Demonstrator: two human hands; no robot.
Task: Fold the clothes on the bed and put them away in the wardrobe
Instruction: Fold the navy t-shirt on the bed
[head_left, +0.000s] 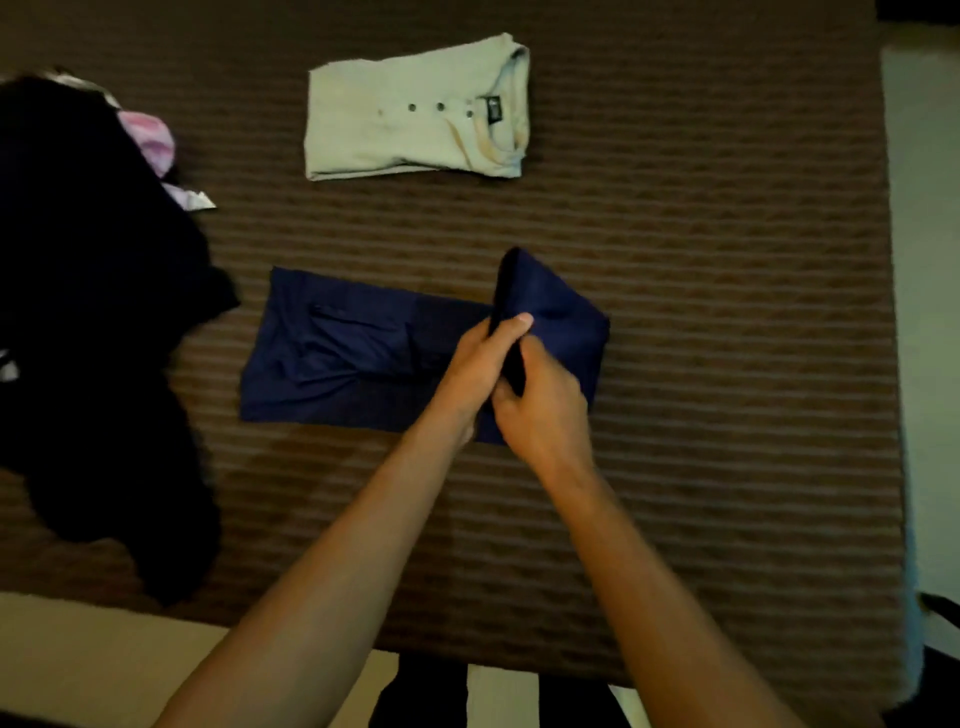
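- Clothes waiting to be folded lie at the left of the bed (727, 260): a dark heap (93, 312) with a pink garment (150, 140) showing at its upper edge.
- The navy garment (353, 348) lies flat in the middle of the bed, already narrowed to a long strip; its right end is raised and being turned back over the rest.
- The left hand (483, 364) pinches that raised edge, thumb on top and fingers curled under the cloth.
- The right hand (545, 410) grips the same fold just beside it, fingers wrapped round the dark edge.
- A pale buttoned shirt (415, 109) sits folded at the far side of the bed, well apart from the navy one.
- By my reading, one piece is finished, one is mid-fold, the heap is untouched, and nothing has gone to the wardrobe, which is not in view.
- Nothing lies across the navy garment; the dark heap's edge is near its left end but apart.
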